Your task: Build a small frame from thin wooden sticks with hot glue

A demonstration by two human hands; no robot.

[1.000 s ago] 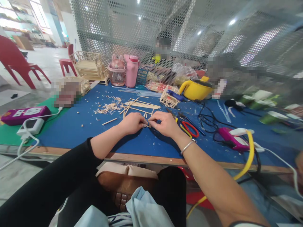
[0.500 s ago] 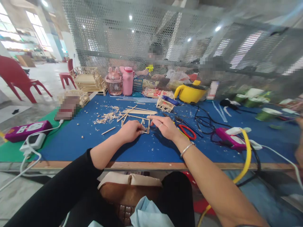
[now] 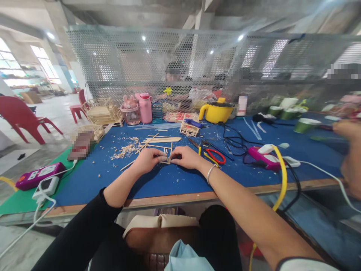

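A small frame of thin wooden sticks (image 3: 171, 147) lies on the blue table between my hands. My left hand (image 3: 149, 159) is closed in a pinch at the frame's near edge. Opposite it, my right hand (image 3: 185, 157) has thumb and fingers pinched at the near right corner, almost touching the left fingertips. My fingers partly cover that corner. Loose wooden sticks (image 3: 166, 139) lie just beyond the hands. To the left of them is a scatter of wood bits (image 3: 125, 149).
Red-handled pliers (image 3: 216, 156) lie right of my hands. Behind are a small stick-built model (image 3: 188, 130) with a blue tool (image 3: 194, 123) on it, a yellow pot (image 3: 217, 112) and a pink flask (image 3: 145, 108). A purple power strip (image 3: 262, 158) and cables lie right. Another person's arm (image 3: 351, 158) shows at far right.
My right hand has drawn in from the frame's far right corner to its near right corner, and its fingers have closed. My left hand stays at the near edge. The view has tilted up.
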